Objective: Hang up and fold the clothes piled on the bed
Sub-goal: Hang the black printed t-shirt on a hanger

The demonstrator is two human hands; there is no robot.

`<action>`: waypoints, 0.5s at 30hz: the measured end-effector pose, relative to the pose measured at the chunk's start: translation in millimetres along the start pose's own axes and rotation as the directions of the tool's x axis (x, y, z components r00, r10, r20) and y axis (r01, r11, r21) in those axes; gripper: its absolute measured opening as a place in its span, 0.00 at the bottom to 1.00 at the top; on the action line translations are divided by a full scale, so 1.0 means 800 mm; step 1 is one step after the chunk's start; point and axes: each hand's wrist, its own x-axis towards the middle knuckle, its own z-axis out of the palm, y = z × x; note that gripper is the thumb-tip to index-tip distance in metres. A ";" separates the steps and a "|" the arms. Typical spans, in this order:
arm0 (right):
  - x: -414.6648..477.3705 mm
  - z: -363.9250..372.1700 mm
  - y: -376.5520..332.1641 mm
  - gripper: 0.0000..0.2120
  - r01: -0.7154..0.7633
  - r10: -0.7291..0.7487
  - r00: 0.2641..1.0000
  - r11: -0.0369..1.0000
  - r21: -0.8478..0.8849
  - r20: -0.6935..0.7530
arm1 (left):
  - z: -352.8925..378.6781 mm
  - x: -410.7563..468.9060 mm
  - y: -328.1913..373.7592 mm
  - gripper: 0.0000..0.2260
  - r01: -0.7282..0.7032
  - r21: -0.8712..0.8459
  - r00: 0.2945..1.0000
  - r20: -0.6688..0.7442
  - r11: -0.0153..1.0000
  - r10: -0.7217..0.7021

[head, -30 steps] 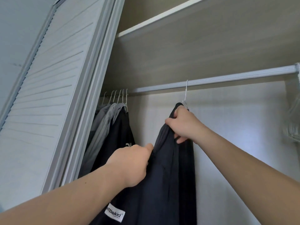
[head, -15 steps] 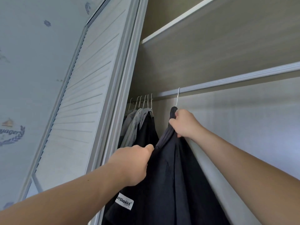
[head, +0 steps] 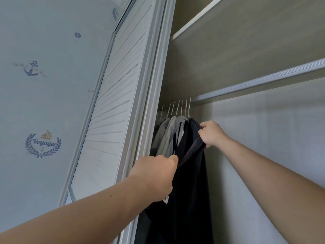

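Your dark garment [head: 191, 182] hangs under the rail [head: 255, 83], near its left end, touching the grey clothes [head: 168, 136] on that rail. It looks soft, limp and light, likely to slip off its hanger, so hold it high at the shoulder. Your right hand [head: 212, 133] pinches the cloth there; your left hand [head: 154, 175], lower beneath the rail, seems to grip a fold, fingers hidden

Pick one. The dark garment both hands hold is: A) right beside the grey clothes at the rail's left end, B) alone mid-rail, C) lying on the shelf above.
A: the dark garment, gripped by the left hand and right hand, sits against the grey clothes at the left end of the rail.
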 end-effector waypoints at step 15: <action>-0.119 0.023 -0.035 0.27 0.342 -0.342 0.940 0.936 0.082 -0.011 | -0.028 -0.068 -0.035 0.08 0.115 -0.079 0.993 -0.018 0.990 -0.117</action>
